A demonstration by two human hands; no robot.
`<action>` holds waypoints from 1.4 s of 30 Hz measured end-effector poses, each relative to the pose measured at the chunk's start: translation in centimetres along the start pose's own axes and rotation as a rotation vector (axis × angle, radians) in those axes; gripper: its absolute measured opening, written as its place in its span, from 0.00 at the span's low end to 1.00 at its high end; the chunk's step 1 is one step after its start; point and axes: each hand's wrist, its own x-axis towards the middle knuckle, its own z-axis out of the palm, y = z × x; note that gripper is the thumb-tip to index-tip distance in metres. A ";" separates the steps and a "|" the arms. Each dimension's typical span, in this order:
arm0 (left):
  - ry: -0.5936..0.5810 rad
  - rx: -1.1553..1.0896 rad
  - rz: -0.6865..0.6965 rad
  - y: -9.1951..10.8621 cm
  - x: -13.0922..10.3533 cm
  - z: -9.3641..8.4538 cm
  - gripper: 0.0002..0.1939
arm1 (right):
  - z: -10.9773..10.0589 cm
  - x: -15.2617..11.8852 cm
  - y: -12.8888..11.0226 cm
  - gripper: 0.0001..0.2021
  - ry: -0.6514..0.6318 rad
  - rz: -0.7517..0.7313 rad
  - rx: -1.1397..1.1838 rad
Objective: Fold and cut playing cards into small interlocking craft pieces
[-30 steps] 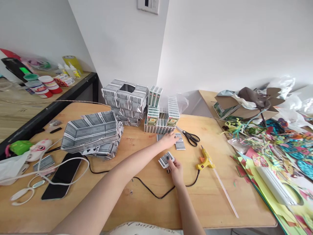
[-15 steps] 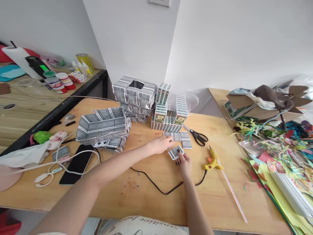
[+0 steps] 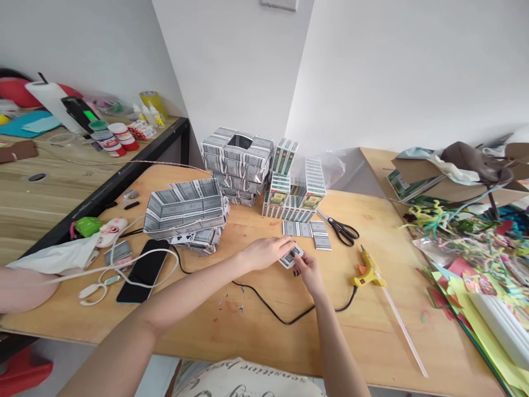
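Note:
My right hand [image 3: 309, 272] pinches a patterned playing card [image 3: 291, 257] between thumb and fingers, just above the table. My left hand [image 3: 269, 252] has its fingers together at the card's upper left edge; its thumb is hidden. Behind the hands, several playing cards [image 3: 300, 228] lie back side up in a row, with more cards [image 3: 321, 236] at its right end. Beyond them stands a block of card boxes [image 3: 285, 212]. Black-handled scissors [image 3: 344, 230] and a yellow glue gun [image 3: 367, 270] with a clear glue stick lie to the right.
An open tray made of cards [image 3: 182, 212] rests on another card piece at left, before a stacked card structure [image 3: 237, 157]. A black phone [image 3: 142, 271] and white cable lie at left. The black cord [image 3: 285, 321] crosses in front. Coloured paper [image 3: 467, 314] fills the right side.
My left hand has come from beside the laid-out cards to the card in my right hand. The card has drawn slightly toward the left hand. The view has shifted a little.

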 end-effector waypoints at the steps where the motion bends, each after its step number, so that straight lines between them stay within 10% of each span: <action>1: -0.015 0.001 0.038 0.1 -0.3 0.3 0.18 | 0.2 -0.1 -0.1 0.16 -0.028 -0.008 -0.010; 10: -0.150 -0.202 0.105 1.6 -2.2 0.6 0.36 | 0.8 -0.5 0.7 0.12 -0.017 -0.072 -0.211; 25: 0.426 -0.659 -0.516 -0.4 -1.0 7.6 0.10 | 3.0 0.9 0.9 0.13 -0.073 -0.154 -0.964; 34: 0.416 -0.879 -0.424 -1.1 -1.0 7.3 0.17 | 3.8 0.1 1.2 0.18 0.119 -0.113 -0.485; 42: 0.521 -0.656 -0.604 -0.6 -0.8 8.4 0.08 | 4.5 0.2 1.0 0.12 0.083 -0.138 -0.579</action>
